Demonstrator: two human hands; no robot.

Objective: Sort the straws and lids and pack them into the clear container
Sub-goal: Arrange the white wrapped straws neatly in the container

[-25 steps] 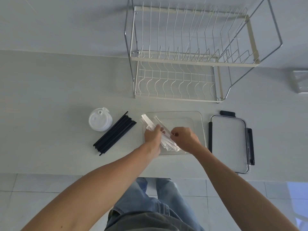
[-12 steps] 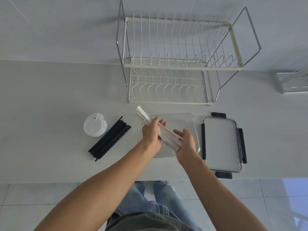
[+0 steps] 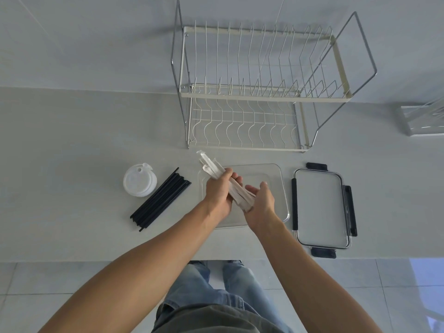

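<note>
A 2-tier wire dish rack (image 3: 264, 92) is standing at the back of the pale counter (image 3: 72, 140), its chrome frame rising against the wall (image 3: 96, 32). Nothing is sitting in its slots. A clear plastic tray (image 3: 422, 121) is showing at the far right edge, partly cut off. Below the counter's front edge, grey floor tiles (image 3: 60, 284) are showing.

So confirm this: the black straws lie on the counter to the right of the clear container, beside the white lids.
Wrong side. In the head view the black straws lie on the counter to the left of the clear container, beside the white lids. The container's lid is what sits to its right.
</note>
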